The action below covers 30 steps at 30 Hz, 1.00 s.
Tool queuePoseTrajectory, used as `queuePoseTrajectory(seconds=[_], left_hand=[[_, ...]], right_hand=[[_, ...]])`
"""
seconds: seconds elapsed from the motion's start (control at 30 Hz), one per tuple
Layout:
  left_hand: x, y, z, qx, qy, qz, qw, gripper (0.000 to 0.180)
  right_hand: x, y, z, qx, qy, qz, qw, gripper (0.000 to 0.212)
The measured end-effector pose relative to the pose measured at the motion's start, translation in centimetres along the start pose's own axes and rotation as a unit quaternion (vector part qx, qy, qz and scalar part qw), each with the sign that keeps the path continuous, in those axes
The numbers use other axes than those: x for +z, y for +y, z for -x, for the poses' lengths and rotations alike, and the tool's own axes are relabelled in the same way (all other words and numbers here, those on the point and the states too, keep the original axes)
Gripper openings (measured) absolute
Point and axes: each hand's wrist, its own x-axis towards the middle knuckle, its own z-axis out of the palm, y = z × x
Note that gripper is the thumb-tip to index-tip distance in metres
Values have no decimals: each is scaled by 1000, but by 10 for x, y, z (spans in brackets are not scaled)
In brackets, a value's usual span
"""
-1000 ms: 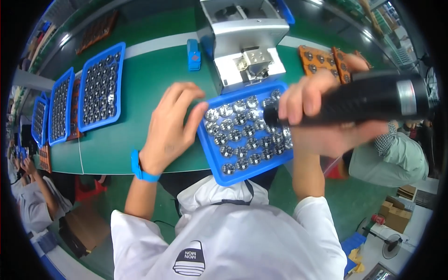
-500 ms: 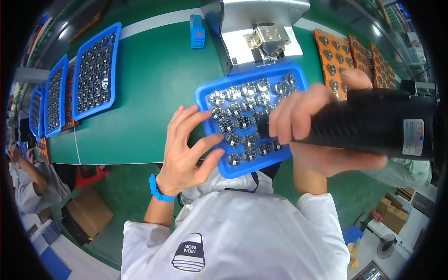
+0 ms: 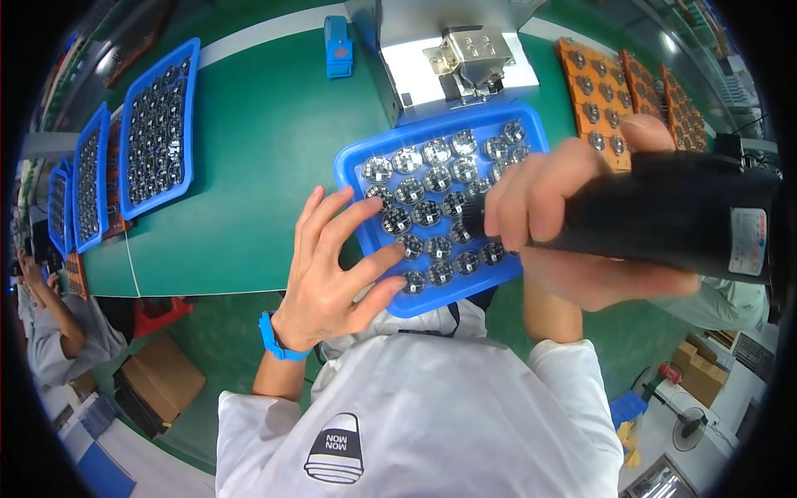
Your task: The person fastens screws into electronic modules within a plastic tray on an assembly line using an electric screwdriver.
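A blue plastic tray (image 3: 347, 159) lies in front of me with rows of small round circuit boards (image 3: 426, 213) in it. My right hand (image 3: 556, 220) is closed round a thick black handheld tool shaped like a small vacuum cleaner (image 3: 664, 220). Its narrow tip, which looks bristled, points left and down over the boards; whether it touches them I cannot tell. My left hand (image 3: 328, 270), with a blue wristband (image 3: 278, 339), has its fingers spread across the tray's left rim. Some of its fingertips reach the outermost boards. Part of the tray's right side is hidden behind my right hand.
Right behind the tray stands a metal machine (image 3: 473, 66); a blue strap (image 3: 338, 48) lies to its left. More filled blue trays (image 3: 194, 116) line the left, and orange boards with round parts (image 3: 571, 87) the right. Another person (image 3: 75, 324) sits at far left.
The left fingers have reached slightly further over the tray's left rim onto the edge boards. The black tool's tip has shifted a little over the boards. The view has moved slightly.
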Motion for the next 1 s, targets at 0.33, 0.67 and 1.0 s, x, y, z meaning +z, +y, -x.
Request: queuePoseTrajectory(seconds=[0.33, 0.67, 1.0], left_hand=[[0, -4, 1, -21, 9, 29, 999, 28], [0, 2, 2, 18, -15, 7, 1000, 27], [9, 17, -18, 48, -84, -35, 995, 52]], right_hand=[[7, -15, 28, 16, 4, -3, 1000, 97], [7, -16, 34, 21, 0, 4, 1000, 97], [7, -16, 38, 30, 7, 18, 999, 97]])
